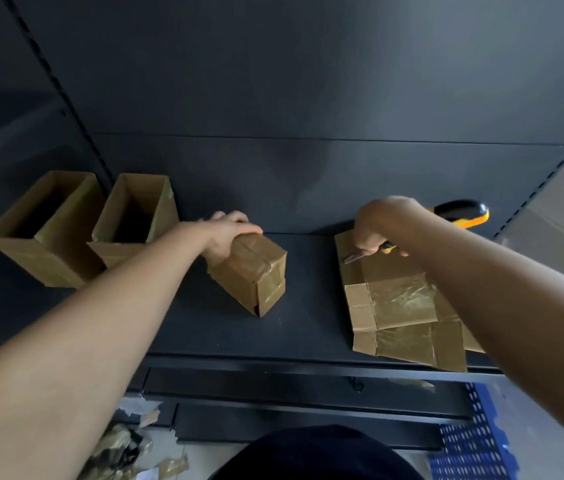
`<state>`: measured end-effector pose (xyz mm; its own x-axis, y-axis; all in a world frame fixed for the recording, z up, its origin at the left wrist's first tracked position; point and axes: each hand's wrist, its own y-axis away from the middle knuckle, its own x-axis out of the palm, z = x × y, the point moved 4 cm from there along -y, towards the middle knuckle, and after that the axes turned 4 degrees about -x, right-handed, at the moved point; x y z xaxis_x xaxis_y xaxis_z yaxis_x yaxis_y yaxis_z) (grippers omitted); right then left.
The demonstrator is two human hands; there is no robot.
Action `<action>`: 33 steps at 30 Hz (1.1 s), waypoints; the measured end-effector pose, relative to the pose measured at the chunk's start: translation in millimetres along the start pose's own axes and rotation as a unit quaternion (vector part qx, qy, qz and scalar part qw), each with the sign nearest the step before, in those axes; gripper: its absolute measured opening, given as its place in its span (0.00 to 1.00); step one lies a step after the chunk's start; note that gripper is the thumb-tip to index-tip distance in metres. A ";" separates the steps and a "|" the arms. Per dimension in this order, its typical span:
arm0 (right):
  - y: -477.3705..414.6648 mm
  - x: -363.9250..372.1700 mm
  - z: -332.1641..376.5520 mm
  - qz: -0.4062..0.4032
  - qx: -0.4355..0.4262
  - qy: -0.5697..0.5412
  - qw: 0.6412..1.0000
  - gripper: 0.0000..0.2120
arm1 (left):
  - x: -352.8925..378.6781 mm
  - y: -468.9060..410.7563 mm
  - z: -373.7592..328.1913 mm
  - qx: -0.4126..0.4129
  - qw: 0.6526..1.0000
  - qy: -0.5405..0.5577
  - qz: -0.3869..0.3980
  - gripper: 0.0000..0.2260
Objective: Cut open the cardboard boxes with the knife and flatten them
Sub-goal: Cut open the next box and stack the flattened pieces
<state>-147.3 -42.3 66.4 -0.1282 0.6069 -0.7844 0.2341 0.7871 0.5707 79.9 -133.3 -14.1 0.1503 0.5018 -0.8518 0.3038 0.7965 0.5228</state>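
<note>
While my left hand (226,233) clasps the taped box (254,271) at its top, my right hand (379,226) grips the knife (353,258) over flattened cardboard (401,306), any print apparently too blurred to read.

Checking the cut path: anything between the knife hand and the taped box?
Nothing visible. Only bare shelf separates the right hand, gripping the knife, from the taped box the left hand holds. The flattened cardboard lies under the right hand; two open boxes stand off to the left.
</note>
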 end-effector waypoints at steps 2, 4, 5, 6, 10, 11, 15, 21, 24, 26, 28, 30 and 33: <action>-4.9 2.6 -3.1 -0.073 0.000 -0.074 0.995 0.09 | 3.0 3.4 -6.7 0.000 0.998 0.054 0.012 0.43; -16.5 7.8 -2.0 -0.113 0.010 -0.180 0.977 0.07 | 4.9 3.2 -13.8 0.017 0.994 0.107 -0.020 0.42; -26.6 12.5 -0.4 -0.109 0.013 -0.242 0.964 0.10 | 3.0 2.7 -15.1 0.025 0.987 0.151 -0.053 0.40; -36.1 18.9 3.2 -0.088 0.015 -0.312 0.946 0.12 | -0.1 2.8 -15.3 0.022 0.976 0.197 -0.095 0.37; -58.9 38.6 30.3 0.019 -0.025 -0.520 0.854 0.15 | -4.4 17.3 -17.2 -0.165 0.919 0.216 -0.286 0.17; -59.0 40.0 37.4 0.033 -0.033 -0.546 0.836 0.15 | 0.8 20.6 -18.4 -0.228 0.906 0.235 -0.266 0.24; -64.0 42.3 54.7 0.033 -0.041 -0.602 0.797 0.17 | 23.5 22.2 -25.0 -0.299 0.901 0.253 -0.185 0.41; -65.5 34.4 62.1 0.017 -0.006 -0.599 0.800 0.23 | 25.4 18.1 -41.1 -0.270 0.922 0.223 -0.166 0.50; -64.8 29.1 58.6 -0.005 -0.017 -0.565 0.825 0.23 | 23.9 12.3 -45.3 -0.291 0.925 0.205 -0.133 0.54; -64.7 26.7 55.4 -0.027 -0.041 -0.541 0.840 0.21 | 23.3 8.7 -44.2 -0.300 0.923 0.214 -0.113 0.52; -64.1 25.9 51.4 -0.043 -0.065 -0.526 0.847 0.18 | 21.4 9.2 -38.9 -0.287 0.922 0.245 -0.082 0.51; -63.0 25.3 46.1 -0.049 -0.086 -0.496 0.863 0.17 | 21.2 10.9 -33.7 -0.212 0.941 0.262 -0.037 0.49; -59.4 22.2 37.9 -0.060 -0.119 -0.413 0.901 0.25 | 23.8 19.3 -29.9 -0.062 0.964 0.259 0.004 0.49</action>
<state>-127.5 -79.8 5.9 0.6450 0.3038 -0.7011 0.0408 0.9026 0.4286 61.2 -95.9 -23.3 -0.3479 0.5843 -0.7332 0.1852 0.8095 0.5572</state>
